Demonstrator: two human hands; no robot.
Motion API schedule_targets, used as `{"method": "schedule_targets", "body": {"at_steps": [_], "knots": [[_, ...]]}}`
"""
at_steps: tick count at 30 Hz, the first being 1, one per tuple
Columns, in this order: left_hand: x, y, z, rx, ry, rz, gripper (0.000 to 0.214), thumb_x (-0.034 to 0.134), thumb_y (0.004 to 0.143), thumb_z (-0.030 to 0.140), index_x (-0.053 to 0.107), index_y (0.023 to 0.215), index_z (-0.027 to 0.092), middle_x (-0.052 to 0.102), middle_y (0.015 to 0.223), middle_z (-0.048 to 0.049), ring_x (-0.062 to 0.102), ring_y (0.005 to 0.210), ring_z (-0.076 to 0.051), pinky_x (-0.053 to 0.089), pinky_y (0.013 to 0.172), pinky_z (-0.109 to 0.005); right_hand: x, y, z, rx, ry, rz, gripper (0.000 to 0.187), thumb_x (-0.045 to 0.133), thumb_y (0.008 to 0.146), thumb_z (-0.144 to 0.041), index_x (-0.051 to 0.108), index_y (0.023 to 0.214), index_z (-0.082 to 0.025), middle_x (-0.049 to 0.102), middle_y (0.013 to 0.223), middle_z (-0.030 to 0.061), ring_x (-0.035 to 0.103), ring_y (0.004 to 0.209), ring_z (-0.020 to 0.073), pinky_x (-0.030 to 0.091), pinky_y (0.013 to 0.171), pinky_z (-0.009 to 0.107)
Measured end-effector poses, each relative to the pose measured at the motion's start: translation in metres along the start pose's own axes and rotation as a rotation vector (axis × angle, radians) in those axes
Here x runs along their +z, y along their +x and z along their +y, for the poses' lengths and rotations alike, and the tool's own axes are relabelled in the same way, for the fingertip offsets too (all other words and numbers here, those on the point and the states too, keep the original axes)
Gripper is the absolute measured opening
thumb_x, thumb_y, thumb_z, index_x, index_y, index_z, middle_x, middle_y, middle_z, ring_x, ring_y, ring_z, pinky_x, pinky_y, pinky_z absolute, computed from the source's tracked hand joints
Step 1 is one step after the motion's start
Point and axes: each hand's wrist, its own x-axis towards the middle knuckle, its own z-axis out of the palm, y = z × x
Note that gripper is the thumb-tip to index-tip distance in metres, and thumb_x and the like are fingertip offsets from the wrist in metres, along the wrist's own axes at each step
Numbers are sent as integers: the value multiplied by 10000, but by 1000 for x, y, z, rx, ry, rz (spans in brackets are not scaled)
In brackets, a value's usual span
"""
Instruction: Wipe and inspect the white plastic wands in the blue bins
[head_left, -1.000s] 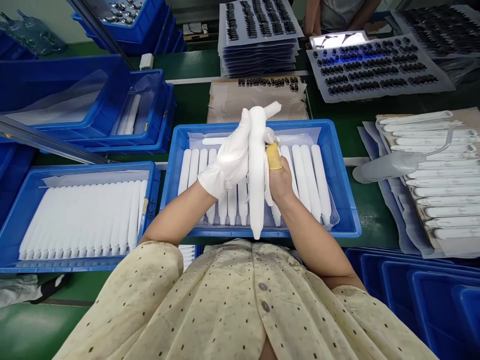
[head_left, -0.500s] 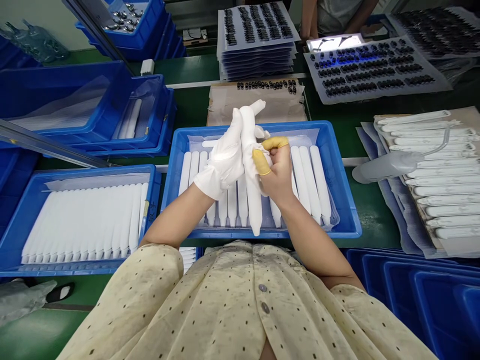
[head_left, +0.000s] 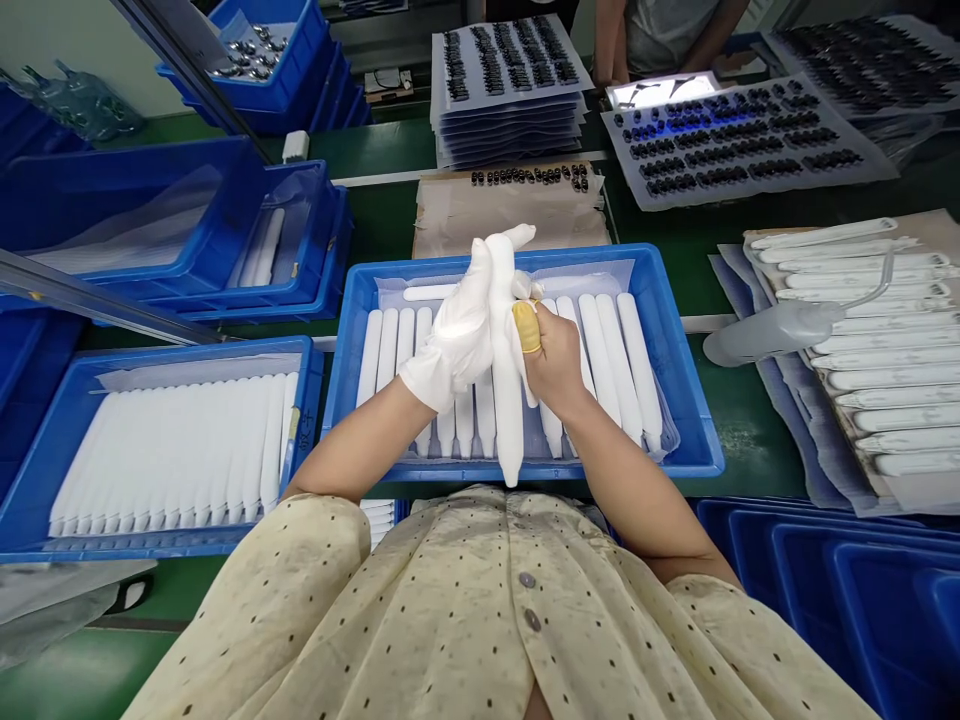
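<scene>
- We find the left hand (head_left: 450,335), gloved in white, shut around a long white tube (head_left: 506,400), its fingers (head_left: 480,280) wrapped on the upper part.
- We find the right hand (head_left: 553,362), with a yellow finger cot (head_left: 527,327), pinching the same tube just beside the glove.
- We record the tube upright above a blue plastic tray (head_left: 525,464), its lower end over the near rim.
- We note white rods (head_left: 600,365) in rows in that tray, and a second blue tray (head_left: 311,400) to the left on the table (head_left: 739,430).
</scene>
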Motion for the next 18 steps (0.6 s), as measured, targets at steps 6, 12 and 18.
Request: {"method": "schedule_targets", "body": {"at_steps": [6,12,18], "knots": [[7,-2,9,-40,-45,42,506,368,1105,567,677,1305,219,566,636,12,638,616,-152,573,631,-266,0,-2,-4,122,405,-22,665,439,920,-868,501,737,-232,523,671,-7,474,636,142,400,614,297],[8,-6,11,18,-22,40,487,352,1123,516,681,1307,207,573,662,1,627,664,-138,566,666,-244,1,-3,-5,146,362,-88,709,341,942,-879,517,732,-226,543,663,14,522,646,168,413,598,305],[0,-8,0,72,64,6,459,435,1093,550,706,1304,246,615,738,-8,613,671,-126,554,721,-239,2,-2,-6,21,117,-45,706,348,924,-893,402,680,-233,441,599,-15,365,573,127,278,583,304]]}}
